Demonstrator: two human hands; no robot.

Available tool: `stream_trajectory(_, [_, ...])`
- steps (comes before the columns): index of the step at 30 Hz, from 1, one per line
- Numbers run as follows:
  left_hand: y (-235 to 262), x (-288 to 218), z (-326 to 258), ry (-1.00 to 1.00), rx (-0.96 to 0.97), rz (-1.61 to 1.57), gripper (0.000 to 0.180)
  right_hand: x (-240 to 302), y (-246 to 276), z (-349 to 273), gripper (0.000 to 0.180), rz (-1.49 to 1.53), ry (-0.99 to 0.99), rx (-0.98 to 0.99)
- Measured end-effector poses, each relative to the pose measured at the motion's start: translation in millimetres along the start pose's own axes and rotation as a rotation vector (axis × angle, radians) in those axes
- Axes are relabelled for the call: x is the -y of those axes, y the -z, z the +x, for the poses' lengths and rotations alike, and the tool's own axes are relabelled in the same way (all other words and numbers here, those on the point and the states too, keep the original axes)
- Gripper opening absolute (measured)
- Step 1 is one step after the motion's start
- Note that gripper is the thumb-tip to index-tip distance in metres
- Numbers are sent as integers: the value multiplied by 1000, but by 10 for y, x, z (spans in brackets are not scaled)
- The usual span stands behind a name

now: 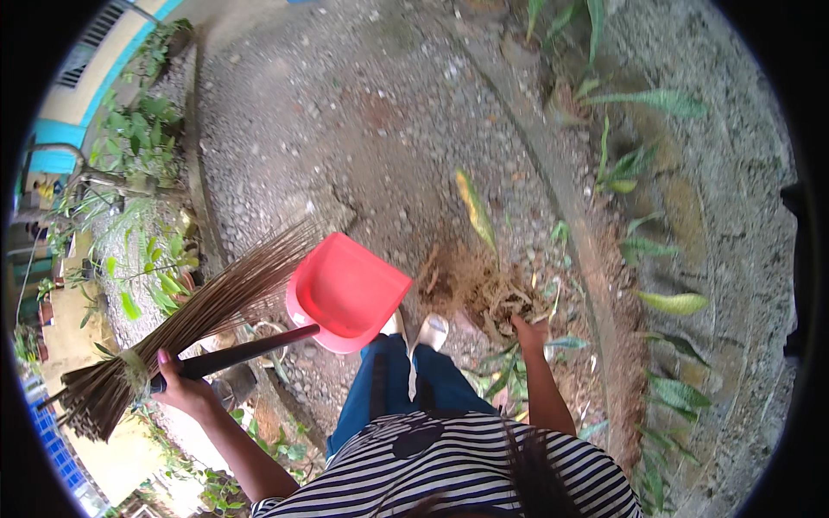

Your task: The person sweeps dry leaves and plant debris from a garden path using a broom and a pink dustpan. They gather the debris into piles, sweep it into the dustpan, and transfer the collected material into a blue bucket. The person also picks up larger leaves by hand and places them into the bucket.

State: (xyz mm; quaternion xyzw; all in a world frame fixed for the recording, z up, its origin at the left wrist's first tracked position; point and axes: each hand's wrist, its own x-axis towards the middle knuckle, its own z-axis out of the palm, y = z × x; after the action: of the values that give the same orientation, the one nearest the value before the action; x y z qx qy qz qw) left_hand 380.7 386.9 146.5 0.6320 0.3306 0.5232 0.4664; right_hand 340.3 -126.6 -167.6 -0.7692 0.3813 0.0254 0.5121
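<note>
A person in a striped top stood on a gravelly concrete yard, potted greenery crowding the left edge by a blue-trimmed wall (65,95). The left hand (183,387) was clenched around the dark handle of a red dustpan (350,293) together with a stick broom (190,319), both held out to the near left. The right hand (531,332) reached down into a heap of dry roots and leaves (492,293) at the right; whether it gripped any could not be seen. A raised planting strip (604,285) ran along the right.

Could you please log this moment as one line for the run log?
left hand: grips stick broom and red dustpan handle | right hand: grabbing dry leaf pile | ground: gravel path
</note>
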Motion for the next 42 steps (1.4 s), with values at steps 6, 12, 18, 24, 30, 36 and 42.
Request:
stream_trajectory(6, [-330,-90,357,-51,30,-172,49,1373,-81,166,61,20,57,16])
stream_trajectory(12, [-1046,-140,598,95,107,-87,51,2099,-478,892,68,113,191,155])
stream_trajectory(18, [-1831,27,1107,154,-16,-151,64,3426,-1088,1223,74,180,211,178])
stream_trajectory(24, [-2623,-195,1502,-30,103,-72,56,4243,-1651,1909,75,229,176,186])
stream_trajectory(30, [-3464,-189,1859,-103,35,-73,49,5482,-2323,2201,88,55,80,316])
stream_trajectory(36, [-4422,-94,2198,-132,-66,-63,38,6042,-2860,3103,82,-136,68,325])
stream_trajectory(42, [-5100,-175,2594,-199,-199,-25,37,6726,-3468,3718,65,-190,245,423])
